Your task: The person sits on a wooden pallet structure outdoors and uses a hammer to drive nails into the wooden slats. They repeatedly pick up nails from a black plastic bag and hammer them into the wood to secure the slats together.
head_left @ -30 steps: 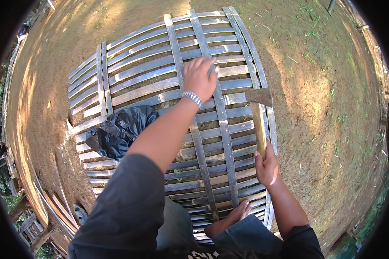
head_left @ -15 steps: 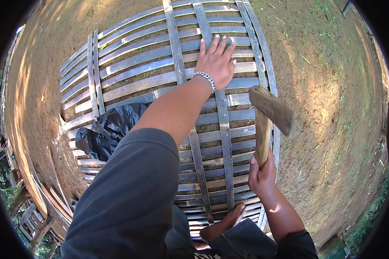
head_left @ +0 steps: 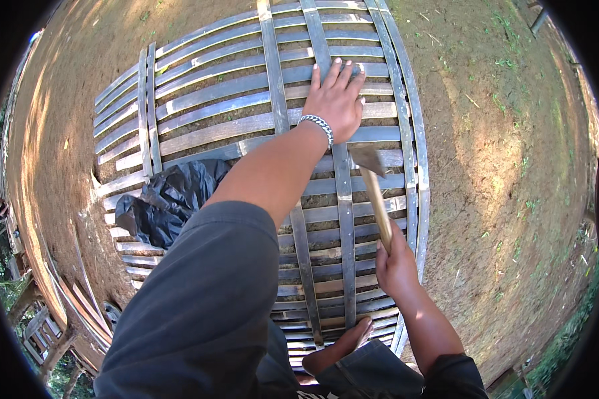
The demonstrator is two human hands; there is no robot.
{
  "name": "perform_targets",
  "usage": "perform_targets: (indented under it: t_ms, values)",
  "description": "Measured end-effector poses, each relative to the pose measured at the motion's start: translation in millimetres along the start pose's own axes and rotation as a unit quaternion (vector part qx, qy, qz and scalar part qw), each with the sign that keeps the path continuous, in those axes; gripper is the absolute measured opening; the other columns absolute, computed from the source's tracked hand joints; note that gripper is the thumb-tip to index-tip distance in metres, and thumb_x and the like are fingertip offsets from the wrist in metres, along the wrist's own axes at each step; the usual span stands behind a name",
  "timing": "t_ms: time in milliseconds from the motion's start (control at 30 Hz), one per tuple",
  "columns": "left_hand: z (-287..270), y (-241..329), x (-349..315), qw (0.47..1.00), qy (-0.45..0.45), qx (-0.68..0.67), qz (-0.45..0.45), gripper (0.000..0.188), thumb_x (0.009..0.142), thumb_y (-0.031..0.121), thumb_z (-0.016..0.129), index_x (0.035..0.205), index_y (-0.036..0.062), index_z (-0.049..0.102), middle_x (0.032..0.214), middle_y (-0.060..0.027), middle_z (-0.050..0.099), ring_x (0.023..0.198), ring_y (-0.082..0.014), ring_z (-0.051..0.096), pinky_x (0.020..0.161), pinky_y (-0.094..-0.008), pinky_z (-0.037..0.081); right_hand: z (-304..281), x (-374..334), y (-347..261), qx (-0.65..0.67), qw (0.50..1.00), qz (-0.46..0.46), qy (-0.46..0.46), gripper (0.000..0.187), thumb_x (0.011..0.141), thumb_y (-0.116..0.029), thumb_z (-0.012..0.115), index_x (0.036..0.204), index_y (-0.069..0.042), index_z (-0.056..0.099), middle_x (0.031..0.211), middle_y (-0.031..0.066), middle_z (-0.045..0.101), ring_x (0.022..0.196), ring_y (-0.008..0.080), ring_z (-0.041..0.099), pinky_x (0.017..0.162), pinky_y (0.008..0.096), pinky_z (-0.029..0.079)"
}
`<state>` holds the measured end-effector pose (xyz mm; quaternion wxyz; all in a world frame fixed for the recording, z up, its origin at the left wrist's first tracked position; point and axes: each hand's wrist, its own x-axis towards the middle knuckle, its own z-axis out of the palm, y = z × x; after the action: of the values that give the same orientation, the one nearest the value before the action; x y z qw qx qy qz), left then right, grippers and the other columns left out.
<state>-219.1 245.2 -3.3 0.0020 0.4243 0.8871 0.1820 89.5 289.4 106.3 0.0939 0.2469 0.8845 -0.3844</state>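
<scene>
The left hand (head_left: 335,110) lies palm down on the slatted panel (head_left: 345,219), its fingers open and loosely spread over a slat and one of the long strips, with nothing visible gripped; the straight reach of the arm suggests a brace that steadies the panel and props the leaning body. The right hand (head_left: 399,266) has its fingers closed around the lower part of the wooden handle (head_left: 380,213) of a hatchet (head_left: 375,191), probably low so that the head (head_left: 367,161) can swing freely. That head hangs over the panel, near the left wrist but apart from it, between the central strip and the paired edge strips (head_left: 397,86) on the right; whether it touches a slat I cannot tell. A bare foot (head_left: 346,342) at the near end seems to rest on the slats, which may help keep them down. The black plastic bag (head_left: 176,196) sits crumpled toward the left side, partly behind the left sleeve (head_left: 199,286) and away from the tool. Along the right edge, the panel gives way to open soil (head_left: 492,266), leaving the right forearm wide room outward; inward, the left wrist with its bracelet (head_left: 321,124) limits the space, and the gaps between slats offer narrow edges that could catch the blade.
</scene>
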Motion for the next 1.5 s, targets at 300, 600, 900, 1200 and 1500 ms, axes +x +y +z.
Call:
perform_targets:
  t_ms: [300, 600, 900, 1200, 1500]
  values:
    - [-1.2, -1.3, 1.9, 1.0, 0.008, -0.004, 0.0, 0.057, 0.105, 0.031, 0.044, 0.159, 0.0115, 0.04, 0.168, -0.0154, 0.034, 0.159, -0.0345, 0.022, 0.128, -0.0606, 0.012, 15.0, -8.0, 7.2, -0.006, 0.995, -0.054, 0.078, 0.049, 0.098, -0.003, 0.059, 0.145, 0.004, 0.046, 0.122, 0.0335, 0.064, 0.103, 0.0501, 0.069, 0.088, 0.0488, 0.057]
    - [-0.2, 0.0, 1.2, 1.0, 0.013, -0.013, -0.001, 0.058, 0.104, 0.031, 0.044, 0.158, 0.0107, 0.041, 0.167, -0.0158, 0.034, 0.158, -0.0345, 0.022, 0.128, -0.0602, 0.012, 21.0, -14.1, 16.4, 0.046, 0.998, -0.012, 0.042, 0.05, 0.099, -0.002, 0.058, 0.147, 0.001, 0.044, 0.114, 0.0291, 0.066, 0.095, 0.0457, 0.07, 0.082, 0.0461, 0.057]
    - [-4.8, 1.6, 1.1, 1.0, -0.003, -0.008, -0.002, 0.058, 0.105, 0.032, 0.044, 0.159, 0.0102, 0.04, 0.168, -0.0158, 0.034, 0.159, -0.0353, 0.022, 0.129, -0.0596, 0.012, 34.6, -21.4, 33.8, 0.169, 0.963, -0.131, 0.165, 0.045, 0.1, -0.003, 0.058, 0.142, 0.008, 0.045, 0.1, 0.0212, 0.063, 0.084, 0.0339, 0.066, 0.077, 0.0408, 0.055]
    - [-2.4, -2.5, -1.0, 1.0, 0.008, -0.006, -0.001, 0.058, 0.105, 0.031, 0.043, 0.159, 0.0103, 0.04, 0.167, -0.0161, 0.034, 0.158, -0.0356, 0.022, 0.129, -0.0598, 0.012, 30.6, -17.7, 12.0, 0.229, 0.953, -0.113, 0.164, 0.027, 0.101, -0.003, 0.054, 0.126, 0.006, 0.047, 0.087, 0.013, 0.058, 0.07, 0.0185, 0.057, 0.065, 0.0296, 0.048]
    - [-7.1, -5.2, -2.6, 1.0, -0.003, -0.003, -0.01, 0.059, 0.104, 0.03, 0.044, 0.159, 0.0093, 0.039, 0.167, -0.0165, 0.034, 0.158, -0.0357, 0.022, 0.129, -0.059, 0.011, 10.4, -13.0, -3.3, 0.089, 0.981, -0.018, 0.171, 0.014, 0.098, -0.002, 0.053, 0.111, 0.005, 0.052, 0.085, 0.0149, 0.059, 0.068, 0.024, 0.059, 0.063, 0.0346, 0.049]
